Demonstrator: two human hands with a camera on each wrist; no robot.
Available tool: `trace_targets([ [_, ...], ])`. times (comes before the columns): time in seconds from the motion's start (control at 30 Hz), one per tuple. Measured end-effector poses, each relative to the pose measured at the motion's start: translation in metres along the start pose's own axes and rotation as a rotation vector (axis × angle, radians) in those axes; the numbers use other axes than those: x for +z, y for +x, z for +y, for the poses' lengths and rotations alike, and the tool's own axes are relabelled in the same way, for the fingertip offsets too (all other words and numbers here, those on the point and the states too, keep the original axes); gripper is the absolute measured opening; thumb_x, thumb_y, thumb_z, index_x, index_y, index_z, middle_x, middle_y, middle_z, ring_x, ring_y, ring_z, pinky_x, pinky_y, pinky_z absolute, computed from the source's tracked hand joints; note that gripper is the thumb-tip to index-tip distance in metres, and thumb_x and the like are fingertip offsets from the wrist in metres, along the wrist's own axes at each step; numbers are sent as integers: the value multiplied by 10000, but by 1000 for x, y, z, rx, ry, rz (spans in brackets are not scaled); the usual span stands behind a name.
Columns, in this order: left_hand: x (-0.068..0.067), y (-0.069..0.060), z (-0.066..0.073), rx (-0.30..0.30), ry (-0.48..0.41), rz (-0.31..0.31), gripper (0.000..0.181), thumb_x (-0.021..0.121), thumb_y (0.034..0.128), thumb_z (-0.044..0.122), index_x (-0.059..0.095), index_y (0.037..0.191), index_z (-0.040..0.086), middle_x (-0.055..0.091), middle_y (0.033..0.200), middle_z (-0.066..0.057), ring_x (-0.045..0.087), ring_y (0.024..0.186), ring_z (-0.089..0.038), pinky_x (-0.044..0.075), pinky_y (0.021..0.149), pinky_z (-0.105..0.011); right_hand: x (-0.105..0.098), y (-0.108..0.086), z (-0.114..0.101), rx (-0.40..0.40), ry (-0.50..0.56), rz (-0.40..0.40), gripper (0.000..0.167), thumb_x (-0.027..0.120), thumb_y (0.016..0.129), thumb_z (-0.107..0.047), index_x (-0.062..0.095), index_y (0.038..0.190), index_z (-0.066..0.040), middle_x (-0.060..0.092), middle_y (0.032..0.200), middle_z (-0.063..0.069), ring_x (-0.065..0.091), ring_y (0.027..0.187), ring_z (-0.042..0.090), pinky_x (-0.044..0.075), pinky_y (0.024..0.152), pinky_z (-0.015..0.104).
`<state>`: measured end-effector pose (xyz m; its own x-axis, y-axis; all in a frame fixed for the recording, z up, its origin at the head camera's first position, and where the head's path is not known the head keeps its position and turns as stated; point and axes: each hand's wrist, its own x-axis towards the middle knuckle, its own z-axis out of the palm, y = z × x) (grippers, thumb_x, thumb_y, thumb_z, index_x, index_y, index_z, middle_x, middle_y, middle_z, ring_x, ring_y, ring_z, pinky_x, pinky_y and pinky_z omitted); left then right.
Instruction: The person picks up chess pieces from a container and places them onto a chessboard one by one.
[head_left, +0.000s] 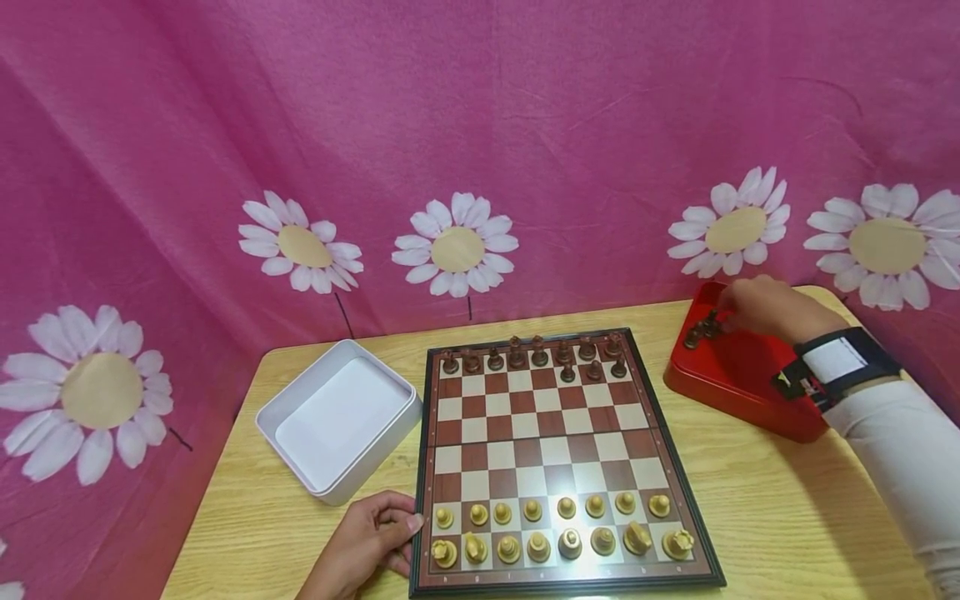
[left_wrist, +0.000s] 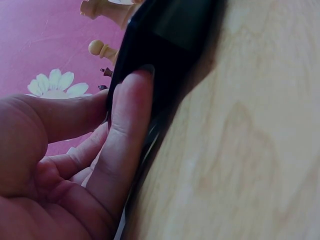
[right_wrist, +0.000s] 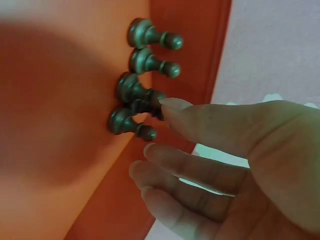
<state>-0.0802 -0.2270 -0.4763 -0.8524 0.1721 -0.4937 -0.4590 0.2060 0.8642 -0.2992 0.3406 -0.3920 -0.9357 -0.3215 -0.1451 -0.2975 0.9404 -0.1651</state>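
Note:
My left hand (head_left: 367,537) grips the near left edge of the chessboard (head_left: 525,427), thumb on the rim and fingers against the side. In the left wrist view its index finger (left_wrist: 131,110) presses the board's dark side. At the right, my right hand (head_left: 772,307) reaches into the red box (head_left: 738,367). Several dark pawns (right_wrist: 145,62) stand in a row there. The right thumb (right_wrist: 200,122) is at the head of one pawn, the visible fingers spread apart below. Light chess pieces (head_left: 538,546) fill the board's two near rows; dark chess pieces (head_left: 516,354) line the far row, with three dark pawns (head_left: 594,371) before them.
A white box (head_left: 341,425) with nothing visible inside stands left of the board, close to its edge. The wooden table (head_left: 225,517) carries everything. A pink curtain (head_left: 525,150) with white daisies hangs right behind the table.

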Motion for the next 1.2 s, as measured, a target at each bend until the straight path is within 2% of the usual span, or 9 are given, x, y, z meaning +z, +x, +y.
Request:
trace_targets([
  [0.23, 0, 0, 1, -2, 2, -2, 336, 699, 974, 95, 579, 1222, -96, 669, 891, -48, 669, 657, -129, 634, 580, -299, 6, 2, 7, -5, 8, -19, 178, 778, 860, -9, 770, 1031, 38, 702, 782, 71, 540, 691, 200, 555, 609, 347],
  [0.43, 0, 0, 0, 0, -7, -19, 330, 688, 978, 89, 570, 1225, -96, 671, 886, -44, 670, 663, -127, 633, 583, -292, 10, 4, 13, -26, 18, 0, 160, 774, 852, 29, 784, 1010, 51, 759, 855, 163, 603, 710, 200, 631, 681, 429],
  [0.57, -1, 0, -1, 4, -2, -22, 341, 689, 982, 98, 567, 1233, -97, 671, 895, -45, 673, 665, -131, 635, 583, -296, 12, 5, 17, -6, 27, -1, 169, 742, 848, 68, 780, 1013, 62, 751, 845, 161, 604, 714, 209, 637, 689, 448],
  [0.9, -1, 0, -1, -7, 10, -6, 322, 677, 989, 81, 564, 1234, -96, 673, 898, -49, 672, 668, -133, 638, 581, -300, 14, 7, 19, -4, 39, 5, 96, 745, 830, 75, 785, 897, 19, 652, 695, 45, 514, 656, 201, 535, 589, 330],
  [1.0, -1, -1, -1, -3, 11, -6, 326, 677, 989, 83, 562, 1234, -99, 668, 893, -46, 667, 667, -133, 635, 577, -298, 15, 9, 19, 6, 34, -3, 65, 738, 844, 62, 762, 847, 2, 578, 649, 32, 493, 633, 197, 472, 565, 298],
  [1.2, -1, -1, -1, 5, 17, -9, 334, 679, 989, 89, 563, 1235, -104, 670, 890, -43, 664, 669, -135, 633, 575, -298, 18, 8, 19, -9, 23, 5, 93, 725, 846, 52, 733, 786, -18, 518, 612, 23, 469, 599, 182, 425, 548, 283],
])
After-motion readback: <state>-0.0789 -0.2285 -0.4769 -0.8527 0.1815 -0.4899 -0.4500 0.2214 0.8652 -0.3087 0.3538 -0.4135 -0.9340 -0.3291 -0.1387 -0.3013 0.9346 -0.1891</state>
